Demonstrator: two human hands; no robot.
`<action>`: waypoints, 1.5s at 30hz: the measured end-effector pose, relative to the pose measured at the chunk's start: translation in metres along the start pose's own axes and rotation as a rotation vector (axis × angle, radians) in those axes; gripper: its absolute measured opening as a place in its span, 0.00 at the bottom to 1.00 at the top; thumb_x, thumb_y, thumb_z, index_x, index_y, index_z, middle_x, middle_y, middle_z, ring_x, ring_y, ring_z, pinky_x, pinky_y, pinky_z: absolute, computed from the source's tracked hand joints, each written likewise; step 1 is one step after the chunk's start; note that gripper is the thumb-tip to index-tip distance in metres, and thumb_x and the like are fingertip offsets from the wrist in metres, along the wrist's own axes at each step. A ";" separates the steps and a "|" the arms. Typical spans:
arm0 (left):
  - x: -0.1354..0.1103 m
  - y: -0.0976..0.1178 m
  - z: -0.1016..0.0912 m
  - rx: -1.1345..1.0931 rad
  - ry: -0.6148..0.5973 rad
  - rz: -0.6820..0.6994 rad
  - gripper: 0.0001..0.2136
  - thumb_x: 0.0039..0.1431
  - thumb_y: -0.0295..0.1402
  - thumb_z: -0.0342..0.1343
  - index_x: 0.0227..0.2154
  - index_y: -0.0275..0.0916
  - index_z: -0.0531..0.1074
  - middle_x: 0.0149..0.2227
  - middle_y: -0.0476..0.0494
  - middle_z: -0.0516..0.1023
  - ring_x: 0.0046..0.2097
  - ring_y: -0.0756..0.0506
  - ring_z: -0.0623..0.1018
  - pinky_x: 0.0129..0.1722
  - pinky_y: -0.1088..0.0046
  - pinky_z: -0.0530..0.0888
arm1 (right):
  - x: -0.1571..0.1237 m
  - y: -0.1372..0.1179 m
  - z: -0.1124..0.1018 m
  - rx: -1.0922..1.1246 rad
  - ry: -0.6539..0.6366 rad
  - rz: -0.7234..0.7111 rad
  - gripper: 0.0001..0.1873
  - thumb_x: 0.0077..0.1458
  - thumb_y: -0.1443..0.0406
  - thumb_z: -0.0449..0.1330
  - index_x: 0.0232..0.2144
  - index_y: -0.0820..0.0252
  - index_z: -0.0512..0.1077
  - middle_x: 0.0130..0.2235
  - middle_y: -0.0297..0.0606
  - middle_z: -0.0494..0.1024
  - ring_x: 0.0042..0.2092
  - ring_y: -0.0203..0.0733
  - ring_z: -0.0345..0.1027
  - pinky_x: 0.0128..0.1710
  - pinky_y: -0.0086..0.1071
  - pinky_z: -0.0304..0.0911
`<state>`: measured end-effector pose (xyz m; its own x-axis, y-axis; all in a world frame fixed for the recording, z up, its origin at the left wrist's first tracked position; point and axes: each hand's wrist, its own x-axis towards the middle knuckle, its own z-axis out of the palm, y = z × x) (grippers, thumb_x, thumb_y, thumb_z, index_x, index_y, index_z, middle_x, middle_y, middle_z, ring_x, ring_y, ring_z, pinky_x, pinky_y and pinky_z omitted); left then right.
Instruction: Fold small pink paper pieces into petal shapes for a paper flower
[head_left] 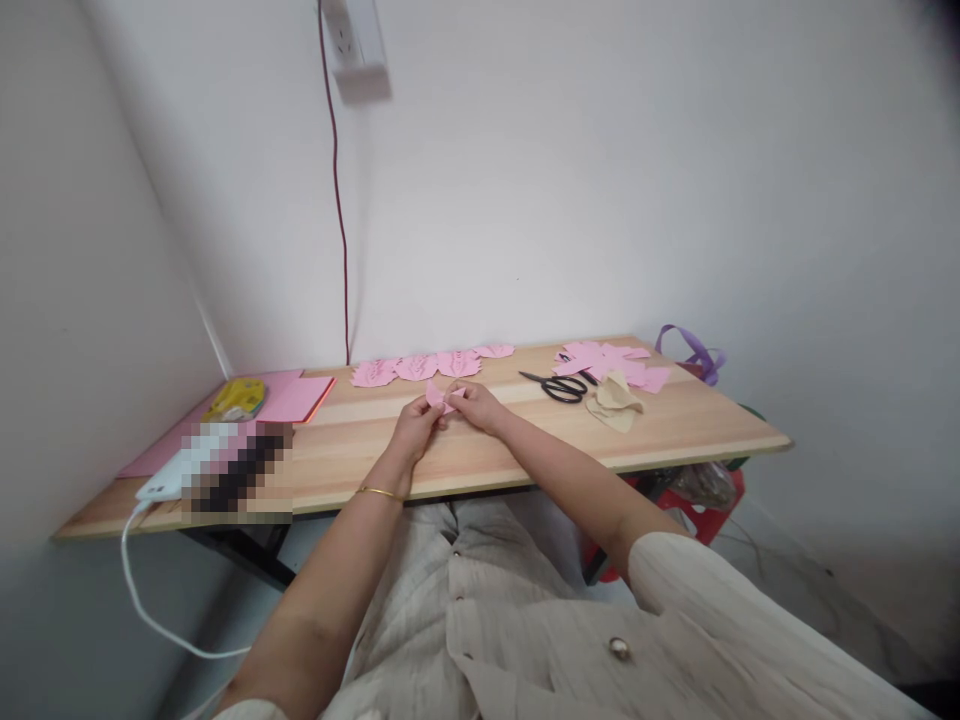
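Note:
A small piece of pink paper (435, 394) is held between my two hands just above the middle of the wooden table. My left hand (417, 428) grips its lower left side, fingers closed. On the right side, the fingers of my right hand (477, 404) pinch the same piece. Behind my hands, several pink paper cutouts (416, 367) with scalloped edges lie in a row near the wall. To the right rest black-handled scissors (564, 388), their blades pointing left.
Pink paper scraps (600, 360) and a crumpled tan paper (616, 402) lie right on the table (480, 466). At left are pink sheets (292, 398), a yellow packet (238, 398) and a white device (169, 484) with a cable. Purple ribbon (694, 350) hangs beyond the right edge.

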<state>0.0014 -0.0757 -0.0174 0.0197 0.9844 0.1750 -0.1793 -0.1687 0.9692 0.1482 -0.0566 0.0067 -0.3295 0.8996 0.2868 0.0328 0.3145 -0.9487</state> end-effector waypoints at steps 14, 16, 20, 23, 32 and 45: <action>0.000 0.003 0.000 -0.058 -0.020 -0.072 0.14 0.37 0.35 0.68 0.24 0.34 0.70 0.19 0.50 0.71 0.22 0.53 0.69 0.26 0.76 0.65 | 0.004 0.008 -0.004 -0.014 0.044 -0.015 0.16 0.45 0.54 0.62 0.25 0.63 0.69 0.23 0.32 0.71 0.27 0.33 0.60 0.28 0.27 0.56; 0.000 0.003 0.000 -0.053 -0.032 -0.071 0.14 0.37 0.36 0.67 0.22 0.34 0.69 0.19 0.50 0.70 0.22 0.53 0.68 0.26 0.76 0.64 | 0.004 0.007 -0.005 -0.022 0.081 -0.022 0.17 0.45 0.53 0.61 0.25 0.63 0.69 0.23 0.31 0.70 0.27 0.33 0.60 0.28 0.27 0.56; 0.000 0.003 -0.001 -0.017 -0.056 -0.037 0.13 0.42 0.37 0.65 0.20 0.36 0.66 0.16 0.52 0.67 0.20 0.54 0.65 0.24 0.77 0.60 | 0.003 0.003 -0.006 -0.004 0.016 -0.012 0.18 0.45 0.52 0.61 0.27 0.64 0.70 0.23 0.31 0.70 0.26 0.32 0.59 0.28 0.27 0.55; -0.001 0.003 -0.001 0.014 -0.078 -0.016 0.13 0.43 0.37 0.64 0.20 0.37 0.66 0.16 0.52 0.66 0.20 0.54 0.65 0.24 0.77 0.59 | 0.003 0.004 -0.006 -0.013 -0.033 0.008 0.18 0.46 0.52 0.60 0.25 0.63 0.69 0.22 0.31 0.68 0.25 0.32 0.57 0.27 0.27 0.53; 0.001 0.001 -0.004 0.065 -0.157 -0.027 0.12 0.45 0.37 0.62 0.21 0.36 0.66 0.17 0.51 0.68 0.21 0.53 0.66 0.26 0.76 0.61 | 0.005 0.010 -0.008 -0.022 -0.084 0.030 0.18 0.48 0.51 0.58 0.24 0.62 0.66 0.18 0.26 0.62 0.21 0.29 0.50 0.22 0.26 0.47; 0.000 0.000 0.001 -0.025 -0.005 -0.065 0.14 0.41 0.39 0.65 0.22 0.35 0.68 0.19 0.49 0.71 0.20 0.53 0.68 0.24 0.75 0.65 | 0.015 0.023 -0.011 -0.194 0.158 -0.106 0.16 0.51 0.54 0.55 0.22 0.60 0.64 0.22 0.30 0.64 0.27 0.34 0.56 0.29 0.28 0.54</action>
<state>0.0024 -0.0758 -0.0169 0.0375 0.9929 0.1125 -0.2017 -0.1027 0.9740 0.1544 -0.0329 -0.0095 -0.1902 0.8898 0.4148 0.1916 0.4480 -0.8733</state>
